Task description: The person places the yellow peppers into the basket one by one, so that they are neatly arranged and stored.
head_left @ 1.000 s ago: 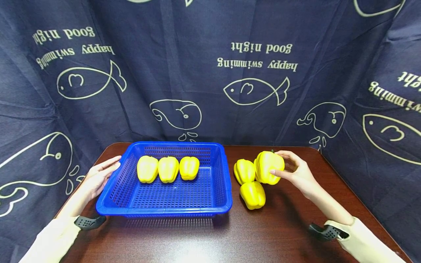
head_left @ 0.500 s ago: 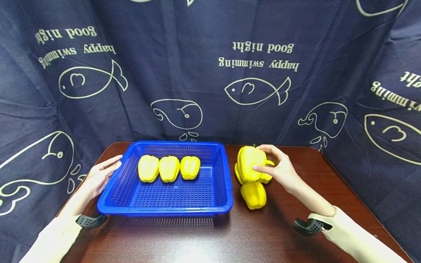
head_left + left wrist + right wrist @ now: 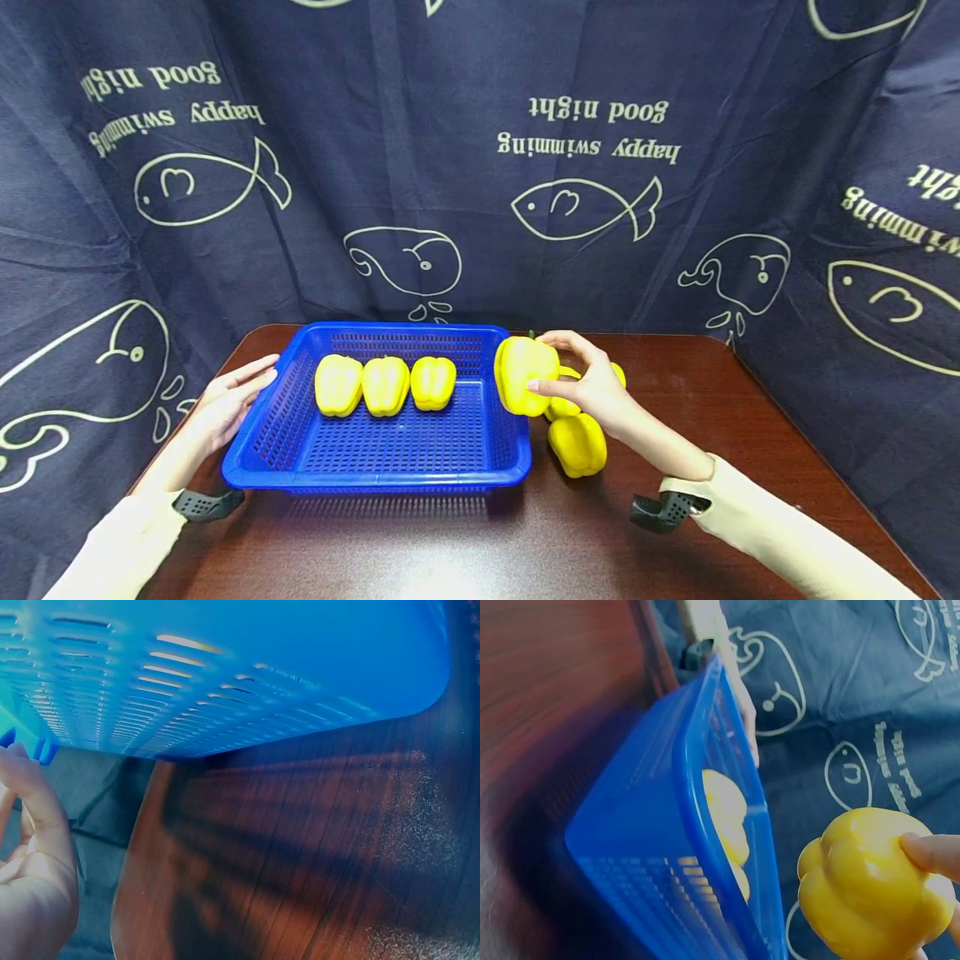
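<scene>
A yellow bell pepper (image 3: 525, 375) is held between the thumb and fingers of my right hand (image 3: 592, 383), over the right rim of a blue plastic basket (image 3: 397, 481). In the right wrist view this bell pepper (image 3: 874, 885) shows its lobed end, with the thumb pressed on its side. Three more yellow bell peppers stand in a row inside the basket, the rightmost bell pepper (image 3: 432, 383) near its middle. At the basket's left rim is my left hand (image 3: 225, 404), its fingers loosely extended with the tips right at the edge.
Three yellow bell peppers sit on the brown table (image 3: 675, 467) right of the basket. The front bell pepper (image 3: 577, 446) shows fully; the other two are partly behind my right hand. A dark blue curtain (image 3: 480, 167) with fish drawings surrounds the table.
My right hand has carried the bell pepper leftward, from above the peppers on the table to the basket's right rim. The left hand and the basket have stayed in place.
</scene>
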Tool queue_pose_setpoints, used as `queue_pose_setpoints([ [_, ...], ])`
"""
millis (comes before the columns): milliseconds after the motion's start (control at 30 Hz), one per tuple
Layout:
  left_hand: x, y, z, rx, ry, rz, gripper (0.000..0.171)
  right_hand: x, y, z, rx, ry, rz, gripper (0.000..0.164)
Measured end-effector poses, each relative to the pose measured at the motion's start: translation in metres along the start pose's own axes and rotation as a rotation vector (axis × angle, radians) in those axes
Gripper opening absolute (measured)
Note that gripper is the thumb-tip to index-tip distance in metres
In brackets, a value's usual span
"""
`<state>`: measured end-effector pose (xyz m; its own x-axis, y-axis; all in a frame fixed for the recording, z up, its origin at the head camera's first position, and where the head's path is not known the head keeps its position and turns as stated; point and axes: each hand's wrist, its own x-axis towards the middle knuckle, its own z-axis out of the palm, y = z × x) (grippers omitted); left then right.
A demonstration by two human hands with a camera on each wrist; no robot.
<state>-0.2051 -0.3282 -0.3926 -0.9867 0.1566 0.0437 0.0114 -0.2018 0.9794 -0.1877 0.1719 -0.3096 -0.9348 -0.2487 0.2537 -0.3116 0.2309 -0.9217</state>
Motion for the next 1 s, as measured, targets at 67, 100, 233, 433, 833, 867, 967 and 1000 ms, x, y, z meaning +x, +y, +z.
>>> queue_pose_setpoints([
  [67,0.0,0.0,-0.001,0.003,0.0,-0.002,0.031,0.001,-0.001,0.008,0.02,-0.011,0.004,0.055],
  [100,-0.001,0.0,-0.001,0.004,-0.001,-0.004,0.031,0.002,-0.002,0.011,0.023,-0.016,0.007,0.054],
  [233,-0.001,0.0,0.0,0.006,0.001,-0.011,0.031,0.004,-0.005,0.025,0.048,-0.045,0.02,0.053],
  [433,-0.001,0.001,0.001,0.009,0.021,-0.019,0.031,0.005,-0.006,0.042,0.08,-0.097,0.048,0.051],
  [833,-0.002,0.001,0.002,0.001,0.04,-0.021,0.03,0.012,-0.007,0.067,0.082,-0.14,0.113,0.049],
  [867,-0.002,0.001,0.002,0.002,0.043,-0.024,0.03,0.013,-0.008,0.068,0.083,-0.141,0.118,0.048],
  [967,-0.001,0.001,0.002,0.001,0.045,-0.024,0.03,0.015,-0.01,0.074,0.095,-0.144,0.141,0.048],
  [1000,-0.001,0.001,0.002,-0.002,0.044,-0.023,0.03,0.016,-0.011,0.076,0.103,-0.148,0.148,0.047],
])
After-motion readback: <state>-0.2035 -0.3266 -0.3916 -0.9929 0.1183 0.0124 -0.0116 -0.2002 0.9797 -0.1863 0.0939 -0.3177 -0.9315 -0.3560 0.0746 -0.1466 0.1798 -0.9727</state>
